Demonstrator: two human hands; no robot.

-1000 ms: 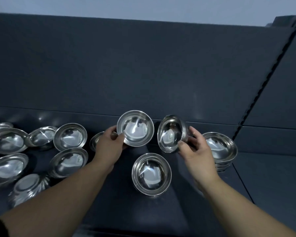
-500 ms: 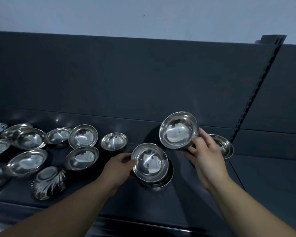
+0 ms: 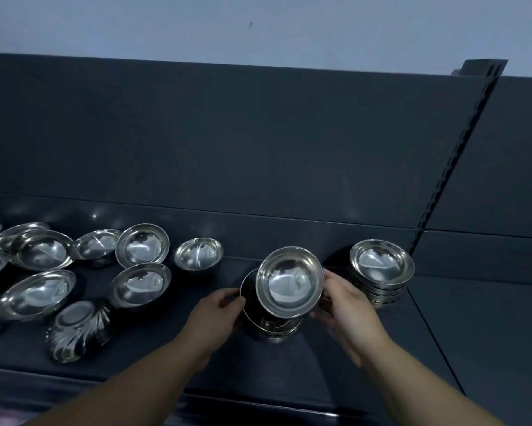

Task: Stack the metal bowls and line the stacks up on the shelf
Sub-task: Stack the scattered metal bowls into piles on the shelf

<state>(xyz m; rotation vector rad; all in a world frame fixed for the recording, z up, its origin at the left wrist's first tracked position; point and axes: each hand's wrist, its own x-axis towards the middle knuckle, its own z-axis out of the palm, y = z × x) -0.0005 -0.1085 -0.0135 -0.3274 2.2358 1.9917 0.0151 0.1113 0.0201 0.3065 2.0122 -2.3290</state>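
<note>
A shiny metal bowl (image 3: 289,281) tilts toward me over a short stack of bowls (image 3: 270,325) on the dark shelf (image 3: 320,358). My right hand (image 3: 343,305) grips the tilted bowl's right rim. My left hand (image 3: 217,312) holds the left rim of the stack's upper bowl, which leans under the tilted one. A finished stack of several bowls (image 3: 381,272) stands at the right, close to the back wall.
Several loose bowls (image 3: 141,284) lie scattered over the shelf's left half, one of them a fluted bowl turned upside down (image 3: 77,330). A single bowl (image 3: 198,253) sits just left of my hands. A slotted upright (image 3: 442,186) rises behind the finished stack.
My right hand brought its bowl down and left onto the middle stack. My left hand stayed on the stack's bowl. The camera tipped, showing more of the right stack.
</note>
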